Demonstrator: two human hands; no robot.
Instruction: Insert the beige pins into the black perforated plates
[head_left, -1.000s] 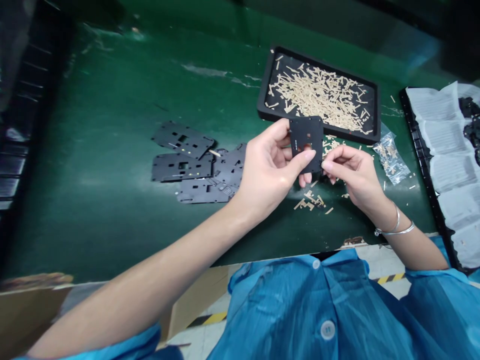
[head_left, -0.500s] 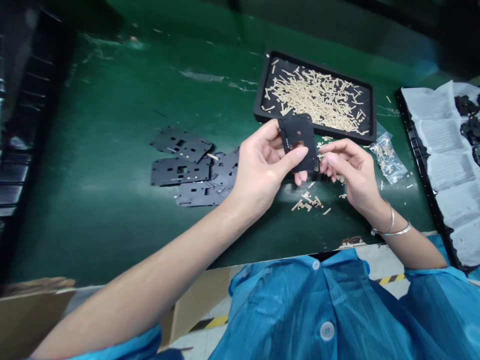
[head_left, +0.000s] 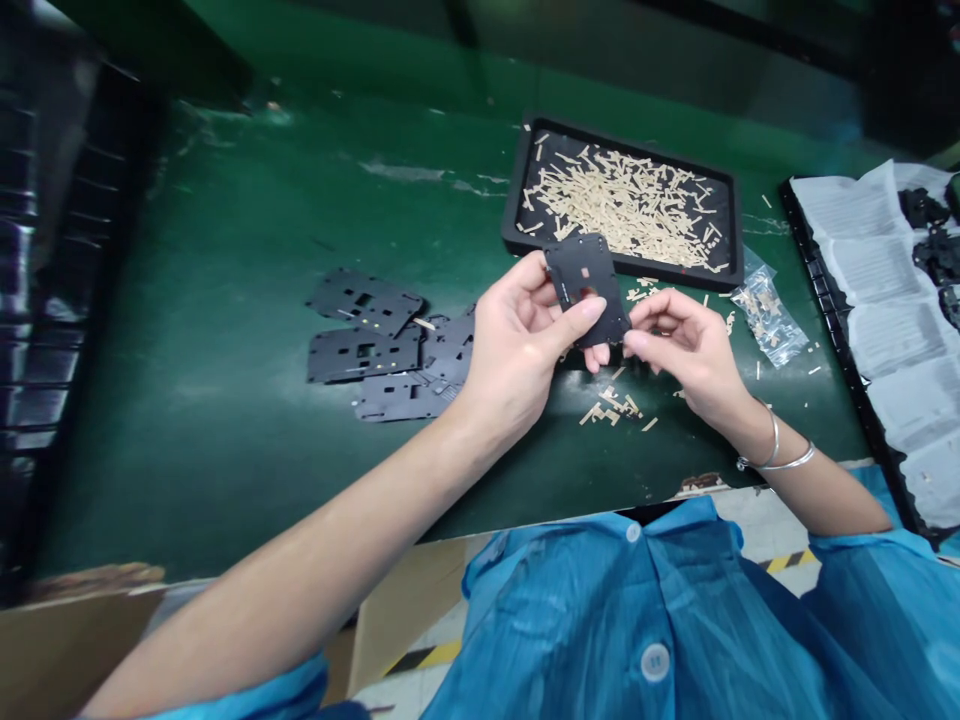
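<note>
My left hand (head_left: pixel 517 345) grips a thin black plate (head_left: pixel 589 265) with cut-out holes, its thumb on the face and the other fingers behind. At the plate's lower right corner, the thumb and fingertips of my right hand (head_left: pixel 697 350) are pinched together against the edge; whatever small thing lies between them is hidden. Left of my left hand, several similar black plates (head_left: pixel 365 352) lie overlapping on the green table. Small pale strips (head_left: pixel 616 406) are scattered on the table below the held plate.
Behind my hands stands a black tray (head_left: pixel 622 262) heaped with pale strips (head_left: pixel 619 200). A clear plastic bag (head_left: pixel 780 325) of small pieces lies to its right. At the far right is a white-lined tray (head_left: pixel 862 340) with black parts. Black trays (head_left: pixel 75 260) stand along the left edge.
My right hand has moved left and slightly down, its fingertips now closed at the plate's corner. The held plate has tilted slightly. The whole view has shifted a little.
</note>
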